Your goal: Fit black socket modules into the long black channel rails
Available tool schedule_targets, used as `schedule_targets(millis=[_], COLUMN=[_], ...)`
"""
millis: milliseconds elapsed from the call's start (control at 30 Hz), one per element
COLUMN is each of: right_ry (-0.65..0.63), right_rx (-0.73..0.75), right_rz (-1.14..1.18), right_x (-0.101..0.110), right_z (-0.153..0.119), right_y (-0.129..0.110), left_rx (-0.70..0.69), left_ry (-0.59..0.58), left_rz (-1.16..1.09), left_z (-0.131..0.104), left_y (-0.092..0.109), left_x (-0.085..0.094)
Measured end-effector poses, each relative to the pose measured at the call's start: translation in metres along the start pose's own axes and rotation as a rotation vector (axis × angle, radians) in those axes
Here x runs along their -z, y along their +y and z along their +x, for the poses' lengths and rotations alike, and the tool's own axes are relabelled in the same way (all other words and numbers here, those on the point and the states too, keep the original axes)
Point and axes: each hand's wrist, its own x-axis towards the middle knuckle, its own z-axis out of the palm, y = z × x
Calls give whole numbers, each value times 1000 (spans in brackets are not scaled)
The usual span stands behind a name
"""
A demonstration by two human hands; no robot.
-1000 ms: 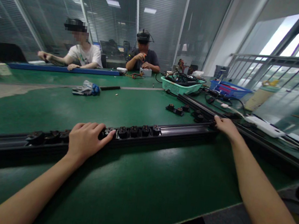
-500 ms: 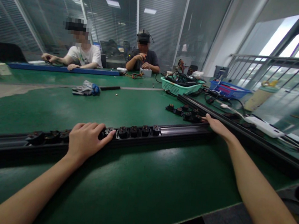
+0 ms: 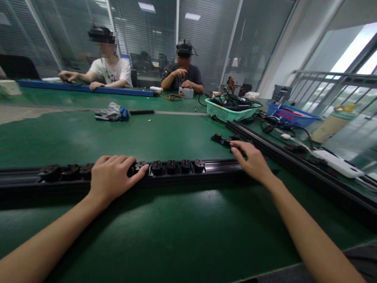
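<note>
Under the left hand (image 3: pixel 111 179), the rail (image 3: pixel 172 179) is partly hidden

1. The left hand (image 3: pixel 111 176) hides some sockets (image 3: pixel 171 167) in the black rail (image 3: pixel 218 167).
2. The picture's edge cuts off the rail's left end.
3. The right hand (image 3: pixel 252 162) partly covers the loose parts (image 3: pixel 217 137); fingertip contact is unclear.
4. Toward the green surface's (image 3: pixel 165 229) far edge, the basket's (image 3: pixel 224 113) tangled contents (image 3: pixel 235 102) are indistinct.
</note>
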Motion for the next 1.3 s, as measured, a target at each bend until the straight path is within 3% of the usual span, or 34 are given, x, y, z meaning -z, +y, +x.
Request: schedule_targets(millis=[100, 200, 333, 567, 833, 1300], right_ry=[-203, -274, -268, -141, -147, -44], right_rx=[202, 272, 229, 93, 60, -1], right_rz=[172, 158, 141, 107, 143, 250], right_x=[-25, -38, -42, -53, -54, -61], right_z=[-6, -12, -12, -6, -5, -6], right_y=[-40, -60, -67, -88, -88, -81], left_rx=[1, -2, -12, -3, -10, -7], left_ry=[0, -2, -7, 1, -5, -4], left_rz=[6, 7, 14, -28, 5, -2], left_z=[-1, -1, 0, 0, 0, -1], left_y=[-1, -1, -1, 0, -1, -1], left_x=[-1, -1, 0, 0, 1, 0])
